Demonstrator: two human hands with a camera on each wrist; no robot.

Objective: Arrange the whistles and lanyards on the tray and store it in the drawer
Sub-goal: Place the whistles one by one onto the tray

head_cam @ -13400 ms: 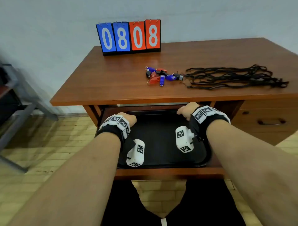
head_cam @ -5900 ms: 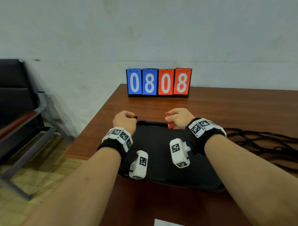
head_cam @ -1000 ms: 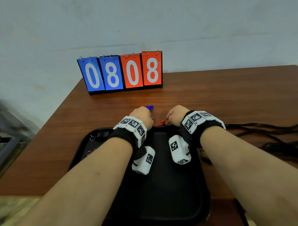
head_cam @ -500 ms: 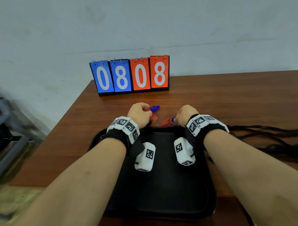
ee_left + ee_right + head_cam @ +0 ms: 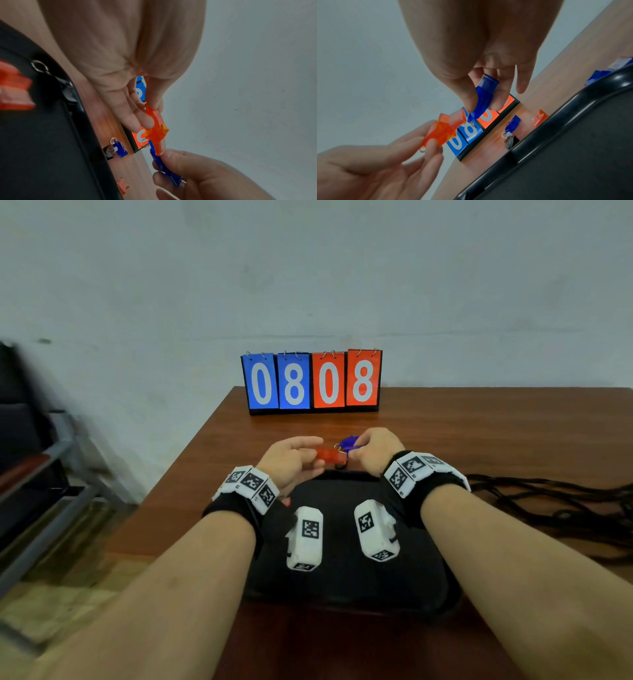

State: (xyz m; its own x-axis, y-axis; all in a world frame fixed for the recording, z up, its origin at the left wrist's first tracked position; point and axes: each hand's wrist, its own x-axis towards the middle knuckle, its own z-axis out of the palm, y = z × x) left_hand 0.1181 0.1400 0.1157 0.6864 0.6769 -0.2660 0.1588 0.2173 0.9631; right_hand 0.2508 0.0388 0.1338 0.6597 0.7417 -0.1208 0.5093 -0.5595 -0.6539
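Note:
My left hand (image 5: 317, 455) pinches an orange-red whistle (image 5: 329, 455) by its ring end, and my right hand (image 5: 356, 451) pinches a blue whistle (image 5: 349, 442). The two whistles meet tip to tip in the air, just above the far rim of the black tray (image 5: 342, 587). The left wrist view shows the red whistle (image 5: 155, 127) touching the blue whistle (image 5: 164, 167). In the right wrist view the blue whistle (image 5: 483, 97) sits between thumb and fingers. More whistles lie on the table beyond the tray: a blue one (image 5: 513, 124) and a red one (image 5: 539, 119). Another red whistle (image 5: 13, 92) lies inside the tray.
A pile of black lanyards (image 5: 548, 508) lies on the wooden table right of the tray. A flip scoreboard (image 5: 311, 381) reading 0808 stands at the table's back edge against the wall. A dark chair (image 5: 27, 474) stands on the floor to the left.
Both hands have come up from the table and moved together. The left now holds the red whistle against the blue one in the right hand.

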